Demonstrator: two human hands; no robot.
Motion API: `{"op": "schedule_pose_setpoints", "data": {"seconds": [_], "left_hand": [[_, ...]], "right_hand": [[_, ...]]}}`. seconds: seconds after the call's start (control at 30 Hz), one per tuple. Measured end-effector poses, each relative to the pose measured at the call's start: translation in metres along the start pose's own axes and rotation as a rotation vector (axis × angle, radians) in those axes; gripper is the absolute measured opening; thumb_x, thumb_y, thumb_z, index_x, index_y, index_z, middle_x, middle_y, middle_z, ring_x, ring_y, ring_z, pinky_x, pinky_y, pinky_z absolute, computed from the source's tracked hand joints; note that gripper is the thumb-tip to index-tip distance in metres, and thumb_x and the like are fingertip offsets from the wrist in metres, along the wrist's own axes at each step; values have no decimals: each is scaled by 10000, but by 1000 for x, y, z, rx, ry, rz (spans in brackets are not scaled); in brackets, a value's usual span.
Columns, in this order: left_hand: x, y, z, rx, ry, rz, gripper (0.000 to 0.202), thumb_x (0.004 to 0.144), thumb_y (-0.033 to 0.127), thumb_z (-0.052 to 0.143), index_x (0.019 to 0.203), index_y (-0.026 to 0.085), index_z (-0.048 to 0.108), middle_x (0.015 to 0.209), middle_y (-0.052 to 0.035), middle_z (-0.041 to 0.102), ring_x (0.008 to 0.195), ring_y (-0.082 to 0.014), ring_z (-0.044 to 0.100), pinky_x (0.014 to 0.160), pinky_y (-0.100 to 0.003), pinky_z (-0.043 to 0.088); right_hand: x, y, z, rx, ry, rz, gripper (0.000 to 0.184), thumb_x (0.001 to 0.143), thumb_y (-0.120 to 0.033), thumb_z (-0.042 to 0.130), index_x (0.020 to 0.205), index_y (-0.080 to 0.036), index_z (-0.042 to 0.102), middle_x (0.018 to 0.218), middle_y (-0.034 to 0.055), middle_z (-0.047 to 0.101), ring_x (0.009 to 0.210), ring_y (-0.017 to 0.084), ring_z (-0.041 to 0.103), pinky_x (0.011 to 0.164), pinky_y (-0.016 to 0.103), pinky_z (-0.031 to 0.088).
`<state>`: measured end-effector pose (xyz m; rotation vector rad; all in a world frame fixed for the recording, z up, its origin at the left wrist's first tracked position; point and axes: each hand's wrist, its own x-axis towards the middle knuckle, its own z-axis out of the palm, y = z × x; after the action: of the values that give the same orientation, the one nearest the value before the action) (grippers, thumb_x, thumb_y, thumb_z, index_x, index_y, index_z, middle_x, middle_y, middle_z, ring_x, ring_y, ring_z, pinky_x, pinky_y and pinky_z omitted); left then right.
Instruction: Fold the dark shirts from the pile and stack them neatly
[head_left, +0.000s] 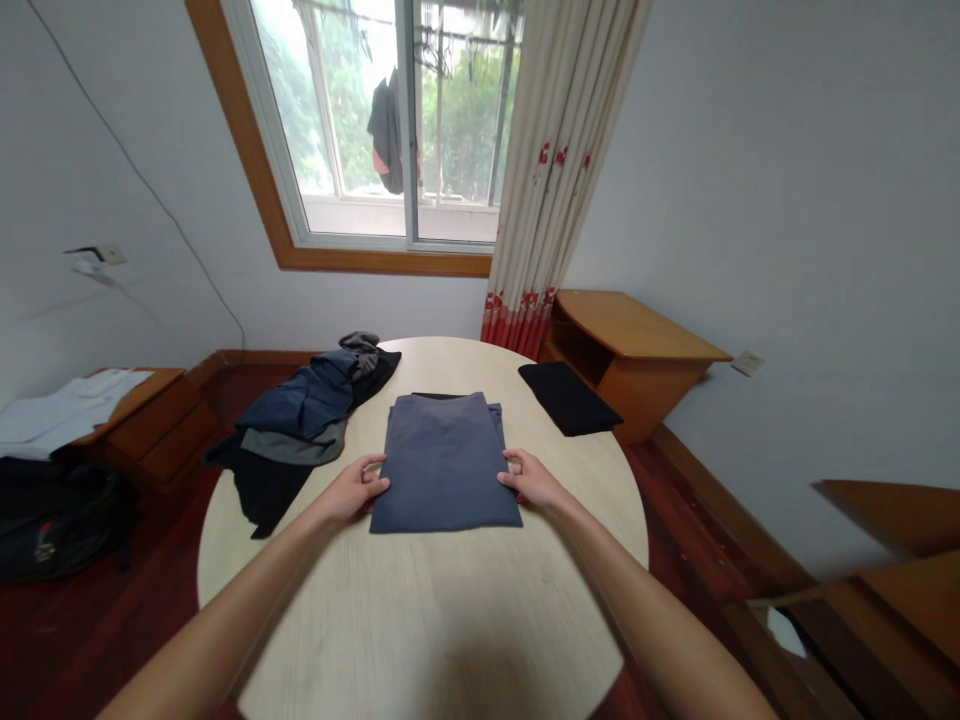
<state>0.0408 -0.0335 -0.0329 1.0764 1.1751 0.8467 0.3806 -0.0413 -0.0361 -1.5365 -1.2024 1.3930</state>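
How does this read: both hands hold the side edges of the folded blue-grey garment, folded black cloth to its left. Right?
One error: the folded black cloth lies right of the folded blue-grey garment, as the head view shows. The left hand and right hand do hold its side edges.

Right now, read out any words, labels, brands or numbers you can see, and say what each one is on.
No readable text anywhere.
The folded blue-grey garment between the left hand and right hand: plain, no label showing.
The black bag on the floor: a red mark, too blurred to read.
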Motion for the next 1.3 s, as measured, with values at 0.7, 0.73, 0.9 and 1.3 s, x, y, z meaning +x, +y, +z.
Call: {"op": "schedule_pose_setpoints", "data": {"seconds": [0.7, 0.73, 0.9, 1.3], "left_hand": [[75, 40, -2, 193, 115, -140, 455, 810, 256, 757, 1210, 133, 576, 554, 51, 563, 452, -107, 569, 439, -194, 474], [85, 42, -2, 144, 132, -141, 430, 803, 222, 762, 1185, 129, 589, 555, 54, 559, 449, -97, 558, 441, -188, 475], [117, 42, -5, -27, 97, -133, 262, 755, 170, 804, 963, 100, 661, 502, 77, 492, 365, -41, 417, 348, -138, 327], [129, 47, -14, -226, 141, -18, 369, 674, 84, 819, 1001, 104, 651, 813, -65, 721, 617, -132, 668, 516, -209, 501]], "right_hand": [[74, -45, -14, -15, 108, 53, 200, 822, -288, 730, 858, -171, 571, 618, -41, 546, 492, 71, 502, 418, 160, 412], [83, -46, -13, -4, 108, 51, 187, 826, -284, 722, 836, -169, 575, 614, -43, 542, 490, 66, 492, 413, 153, 399], [105, -43, -14, 30, 24, 64, 169, 819, -261, 719, 773, -154, 596, 563, -63, 487, 436, 47, 389, 352, 136, 247], [119, -44, -22, 58, 58, -13, 254, 855, -267, 666, 661, -162, 539, 541, -39, 514, 450, 57, 424, 424, 155, 353]]}}
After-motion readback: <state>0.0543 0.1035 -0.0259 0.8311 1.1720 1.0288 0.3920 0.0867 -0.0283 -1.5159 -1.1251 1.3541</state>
